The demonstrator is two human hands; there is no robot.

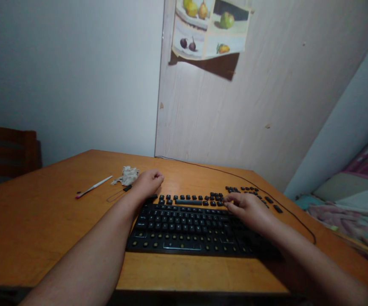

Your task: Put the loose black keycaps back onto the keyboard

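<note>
A black keyboard [187,225] lies on the orange wooden table [43,221], and many of its keycaps are off. Loose black keycaps [199,198] sit in rows on the table just beyond its far edge. My left hand [148,182] rests as a closed fist at the keyboard's far left corner; I cannot see anything in it. My right hand [247,209] lies over the right part of the keyboard with thumb and fingers pinched together, on something too small to name. A black cable [235,176] runs from the keyboard along the table's far side.
A white and pink brush-like tool [93,187], a crumpled white cloth [127,175] and a small wire keycap puller [118,193] lie left of my left hand. A fruit poster [209,29] hangs on the wooden wall. A wooden chair [8,148] stands left; bedding [349,204] lies right.
</note>
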